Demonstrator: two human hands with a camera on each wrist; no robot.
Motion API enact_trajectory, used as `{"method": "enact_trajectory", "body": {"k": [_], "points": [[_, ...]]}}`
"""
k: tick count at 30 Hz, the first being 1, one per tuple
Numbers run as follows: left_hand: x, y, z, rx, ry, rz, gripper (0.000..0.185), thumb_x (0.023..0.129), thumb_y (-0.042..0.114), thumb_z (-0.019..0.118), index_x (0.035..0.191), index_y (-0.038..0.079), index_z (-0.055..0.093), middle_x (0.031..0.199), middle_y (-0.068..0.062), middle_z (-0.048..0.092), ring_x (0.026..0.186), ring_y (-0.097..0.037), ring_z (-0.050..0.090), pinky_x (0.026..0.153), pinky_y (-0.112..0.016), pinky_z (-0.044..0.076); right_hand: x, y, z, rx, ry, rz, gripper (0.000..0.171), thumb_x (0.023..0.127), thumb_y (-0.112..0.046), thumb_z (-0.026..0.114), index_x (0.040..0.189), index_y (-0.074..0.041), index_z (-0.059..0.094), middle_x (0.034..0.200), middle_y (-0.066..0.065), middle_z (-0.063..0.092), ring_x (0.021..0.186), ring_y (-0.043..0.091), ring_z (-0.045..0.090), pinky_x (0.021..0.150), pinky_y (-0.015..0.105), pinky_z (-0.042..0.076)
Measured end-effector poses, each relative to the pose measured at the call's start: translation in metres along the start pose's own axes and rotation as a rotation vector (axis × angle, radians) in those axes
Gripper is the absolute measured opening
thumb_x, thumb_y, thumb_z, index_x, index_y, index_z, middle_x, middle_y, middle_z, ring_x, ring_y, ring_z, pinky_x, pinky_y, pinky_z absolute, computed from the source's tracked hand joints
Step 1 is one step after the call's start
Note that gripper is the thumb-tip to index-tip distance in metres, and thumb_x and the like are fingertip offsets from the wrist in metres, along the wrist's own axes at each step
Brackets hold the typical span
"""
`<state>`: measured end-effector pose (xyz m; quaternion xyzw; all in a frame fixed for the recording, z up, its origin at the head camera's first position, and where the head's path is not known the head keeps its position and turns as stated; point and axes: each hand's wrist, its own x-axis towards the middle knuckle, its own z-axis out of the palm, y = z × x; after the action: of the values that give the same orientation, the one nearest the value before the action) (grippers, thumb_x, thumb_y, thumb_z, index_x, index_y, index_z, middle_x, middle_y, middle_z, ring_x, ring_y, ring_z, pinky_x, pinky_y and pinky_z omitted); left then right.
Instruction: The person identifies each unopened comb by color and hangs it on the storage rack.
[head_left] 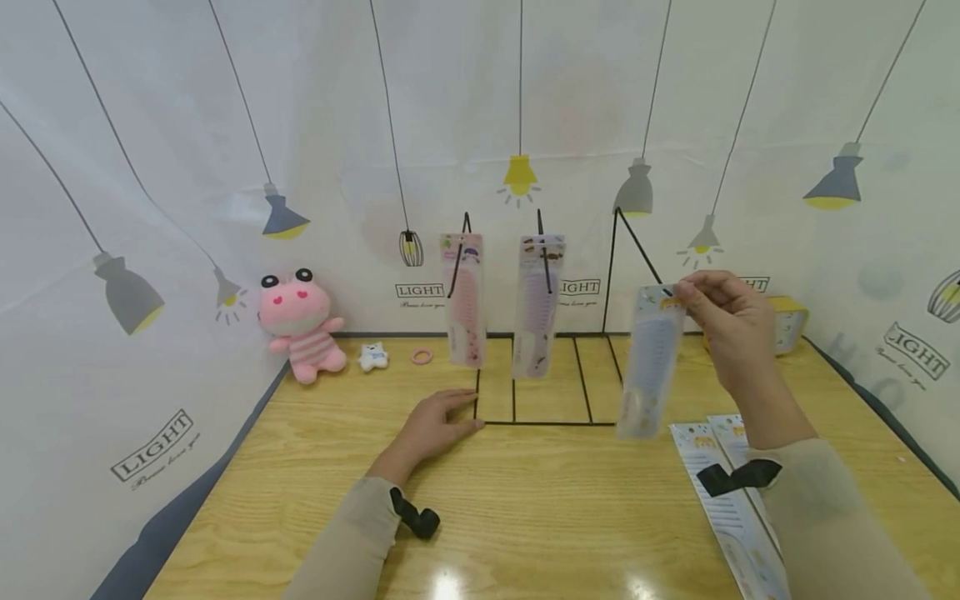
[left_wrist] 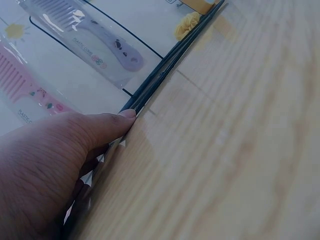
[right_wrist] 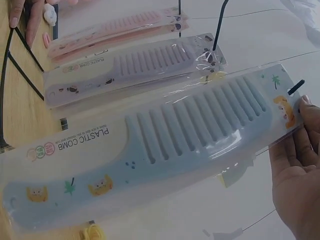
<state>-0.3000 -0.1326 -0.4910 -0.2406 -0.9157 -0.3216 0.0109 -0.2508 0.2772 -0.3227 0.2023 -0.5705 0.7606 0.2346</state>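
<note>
Nearest, to the front right of the black wire rack (head_left: 551, 423), blue comb packs (head_left: 723, 517) lie on the table, partly covered by the right sleeve (head_left: 817, 500). The left hand (head_left: 438, 425) rests at the rack's front left corner, fingers loosely extended, thumb touching its bar — seemingly steadying it. At the rack's right hook (head_left: 639, 250), the right hand (head_left: 731, 325) pinches the top corner of a blue comb pack (head_left: 651, 362); in the right wrist view the hook's tip pokes out at the hanging hole. The step in hand looks like threading this pack on; the next move calls for sliding the hole farther along before the pinch loosens — with the rack held steady. Farther back, purple comb packs (head_left: 538, 308) hang on the rack's middle hook, pink comb packs (head_left: 465, 304) on its left one. Left of the rack's back are a pink ring (head_left: 422, 356), a white star-shaped figure (head_left: 373, 357) and a pink plush toy (head_left: 300, 325).
</note>
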Motion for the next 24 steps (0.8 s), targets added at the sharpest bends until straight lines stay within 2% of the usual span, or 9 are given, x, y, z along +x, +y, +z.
{"method": "enact_trajectory", "body": {"k": [8, 18, 24], "points": [[0.0, 0.001, -0.001, 0.003, 0.0, -0.007, 0.057, 0.095, 0.042, 0.069, 0.144, 0.017, 0.058, 0.149, -0.001, 0.052, 0.141, -0.028, 0.043, 0.117, -0.049, 0.033, 0.012, 0.006, 0.002, -0.06, 0.005, 0.014, 0.019, 0.094, -0.004, 0.07, 0.107, 0.008, 0.064, 0.096, 0.006, 0.072, 0.09, 0.014, 0.068, 0.082, 0.022, 0.058], [0.0, 0.001, -0.001, -0.001, 0.003, 0.0, 0.057, 0.094, 0.042, 0.07, 0.144, 0.017, 0.058, 0.149, -0.002, 0.052, 0.14, -0.028, 0.043, 0.117, -0.049, 0.033, 0.028, 0.015, 0.006, -0.214, 0.07, 0.017, 0.024, 0.093, -0.016, 0.074, 0.106, 0.002, 0.067, 0.096, 0.002, 0.071, 0.091, 0.013, 0.066, 0.081, 0.018, 0.055], [0.0, 0.002, -0.001, -0.01, 0.0, -0.001, 0.057, 0.095, 0.042, 0.07, 0.144, 0.016, 0.058, 0.15, -0.003, 0.052, 0.141, -0.029, 0.043, 0.117, -0.05, 0.033, 0.04, 0.019, 0.011, -0.38, 0.123, 0.064, 0.031, 0.092, -0.028, 0.074, 0.109, -0.003, 0.068, 0.098, -0.002, 0.07, 0.095, 0.012, 0.064, 0.083, 0.018, 0.053]]}}
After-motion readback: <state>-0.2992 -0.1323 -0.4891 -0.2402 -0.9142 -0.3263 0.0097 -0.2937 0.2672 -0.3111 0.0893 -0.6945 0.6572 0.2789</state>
